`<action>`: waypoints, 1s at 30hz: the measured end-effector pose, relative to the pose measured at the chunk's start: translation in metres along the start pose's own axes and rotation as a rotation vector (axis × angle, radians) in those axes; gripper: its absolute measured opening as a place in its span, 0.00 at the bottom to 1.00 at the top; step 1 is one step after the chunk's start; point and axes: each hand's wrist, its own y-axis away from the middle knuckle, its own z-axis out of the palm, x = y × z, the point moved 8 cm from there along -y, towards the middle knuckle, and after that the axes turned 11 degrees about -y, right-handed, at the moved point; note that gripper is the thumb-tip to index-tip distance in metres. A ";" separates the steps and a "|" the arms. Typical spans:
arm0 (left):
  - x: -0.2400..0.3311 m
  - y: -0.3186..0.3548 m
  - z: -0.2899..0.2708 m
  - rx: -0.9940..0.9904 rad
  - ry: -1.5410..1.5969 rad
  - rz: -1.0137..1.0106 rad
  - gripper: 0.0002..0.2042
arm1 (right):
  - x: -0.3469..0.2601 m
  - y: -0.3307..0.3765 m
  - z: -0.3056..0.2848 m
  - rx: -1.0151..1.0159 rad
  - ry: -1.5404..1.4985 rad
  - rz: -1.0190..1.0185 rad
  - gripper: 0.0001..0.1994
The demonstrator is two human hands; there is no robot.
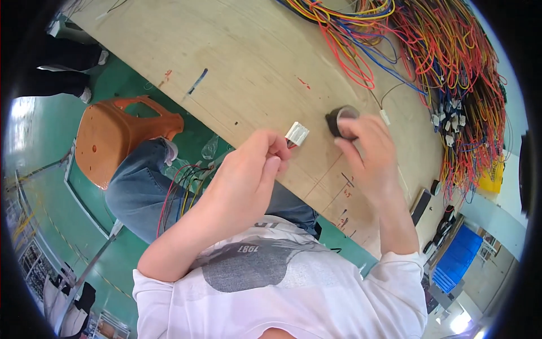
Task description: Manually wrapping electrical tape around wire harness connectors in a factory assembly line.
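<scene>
A white plastic connector [297,134] sticks up from the fingertips of my left hand [243,175], which is closed around the wires just below it. Thin red, black and yellow wires [179,189] hang down past my left forearm, over the table's near edge. A roll of black tape [337,122] with a pale inner core is at my right hand [370,155]. My right fingers overlap the core and the thumb lies against the roll's near side, so the hand pinches it. The fingers partly cover the roll.
A pale wooden table [226,73] carries a large heap of red, yellow, blue and black wires [446,68] at the far right. One small white connector [385,117] lies beyond my right hand. An orange stool [107,138] and another person's legs [68,68] are at the left.
</scene>
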 end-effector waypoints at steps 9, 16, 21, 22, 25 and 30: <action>-0.006 0.005 0.002 -0.008 0.321 0.110 0.12 | -0.049 -0.001 0.024 -0.216 -0.469 -0.053 0.14; 0.004 0.007 -0.003 0.162 0.017 0.238 0.05 | -0.055 -0.004 0.023 -0.137 -0.426 -0.152 0.15; -0.009 0.011 -0.006 0.348 0.078 0.137 0.03 | -0.051 -0.007 0.021 -0.239 0.003 0.117 0.11; -0.008 0.010 -0.006 0.343 0.076 0.135 0.03 | -0.049 -0.009 0.019 -0.238 0.000 0.121 0.11; -0.008 0.006 -0.010 0.400 0.003 0.068 0.02 | -0.027 -0.012 0.030 -0.372 -0.196 0.321 0.07; 0.009 -0.007 -0.013 0.422 -0.307 0.069 0.05 | 0.008 -0.005 0.047 -0.384 -0.510 0.789 0.09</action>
